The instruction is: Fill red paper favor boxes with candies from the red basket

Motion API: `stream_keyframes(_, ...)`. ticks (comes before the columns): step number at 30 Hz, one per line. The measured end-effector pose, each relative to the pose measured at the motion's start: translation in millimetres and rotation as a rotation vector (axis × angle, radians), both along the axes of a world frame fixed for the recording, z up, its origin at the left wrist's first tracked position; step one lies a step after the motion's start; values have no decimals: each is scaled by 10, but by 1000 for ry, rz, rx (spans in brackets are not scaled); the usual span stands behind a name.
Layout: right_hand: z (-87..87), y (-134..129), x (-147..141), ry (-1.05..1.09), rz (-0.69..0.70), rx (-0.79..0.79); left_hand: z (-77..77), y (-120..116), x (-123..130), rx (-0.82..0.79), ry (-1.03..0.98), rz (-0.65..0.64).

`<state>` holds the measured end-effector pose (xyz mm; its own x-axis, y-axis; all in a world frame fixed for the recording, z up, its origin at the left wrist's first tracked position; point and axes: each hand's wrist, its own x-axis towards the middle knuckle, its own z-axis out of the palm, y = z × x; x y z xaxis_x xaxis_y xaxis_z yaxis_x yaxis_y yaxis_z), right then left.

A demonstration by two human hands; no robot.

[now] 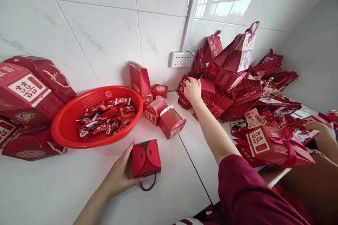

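Note:
My left hand [120, 175] holds a small red box [147, 158] by its left side on the white table. Two rounded flaps cover the box's front, and a dark red cord handle hangs from its lower edge. My right hand [192, 89] reaches to the near left part of a large pile of red gift boxes [244, 93]. Its fingers rest at a patterned red box [182, 86]; their tips are partly hidden. Between the hands stand two open small boxes [171, 121]. A red plastic basket [59, 130] holds many wrapped sweets [105, 117].
Large red boxes with rope handles [29, 105] stand at the far left. A tall open red box [141, 81] and a small round-patterned box [160, 91] are by the tiled wall, below a socket strip [182, 59]. Another person's hand [323, 135] shows at the right.

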<state>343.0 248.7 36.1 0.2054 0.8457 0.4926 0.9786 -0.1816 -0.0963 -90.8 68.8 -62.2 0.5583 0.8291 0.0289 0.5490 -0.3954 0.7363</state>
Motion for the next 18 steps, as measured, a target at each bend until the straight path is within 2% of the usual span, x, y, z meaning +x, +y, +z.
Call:
stream_keyframes(2, 129, -20, 190, -35, -20, 4, -4, 2, -3, 6, -6, -3)
stream_keyframes(3, 192, -17, 305, -55, -59, -58, -7, 4, -4, 7, -6, -2)
stream_keyframes(6, 351, 24, 667, 0, -145, -435, -23, 12, -8, 26, 11, 6)
stream_keyframes(8, 424, 34, 843, 22, -125, -511, -34, 15, -11, 49, 24, 7)
stream_keyframes(10, 486, -7, 925, 27, -106, -518, -39, 14, -12, 64, 28, 5)
stream_keyframes(12, 557, -108, 913, 43, -86, -460, -34, 10, -7, 59, 25, 6)
stream_keyframes(14, 640, -253, 821, 109, 31, -289, -19, 4, 3, 38, 22, 13)
stream_keyframes(16, 719, -408, 666, 239, 275, -77, 0, -4, 13, 21, 17, 19)
stream_keyframes(18, 770, -546, 467, 405, 566, 27, 14, -12, 17, 15, 13, 21)
